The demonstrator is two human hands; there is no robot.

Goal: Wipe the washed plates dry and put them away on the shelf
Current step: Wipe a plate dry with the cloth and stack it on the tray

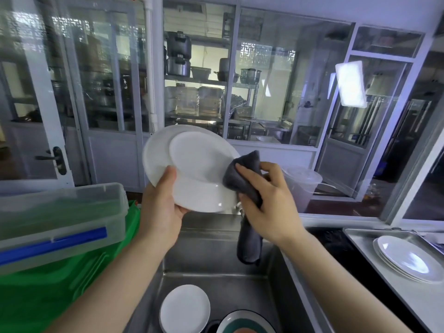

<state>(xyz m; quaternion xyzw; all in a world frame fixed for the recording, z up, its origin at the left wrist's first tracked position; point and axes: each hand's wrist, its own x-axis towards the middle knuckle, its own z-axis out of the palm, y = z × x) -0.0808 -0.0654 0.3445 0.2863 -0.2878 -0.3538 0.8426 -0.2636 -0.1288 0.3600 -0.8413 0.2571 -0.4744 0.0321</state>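
Plate: the plate (192, 164) is tilting up over the sink (216, 280), face toward the person.
Left hand: the left hand (163, 207) is pinching the plate's lower-left rim, thumb on the face.
Right hand: the right hand (266, 203) is clutching the cloth (245, 179), pressing it on the right rim.
Key relation: the plate is lying just left of the cloth hand, so wiping is likely heading leftward across it.
Stack: dried plates (406, 258) are sitting on the bench, far right of the right hand.

White plates held up: two (192, 164)
Plates in sink: two (184, 308)
Stacked plates on tray: about three (406, 258)
Grey cloths: one (245, 179)
Clear lidded boxes: one (60, 222)
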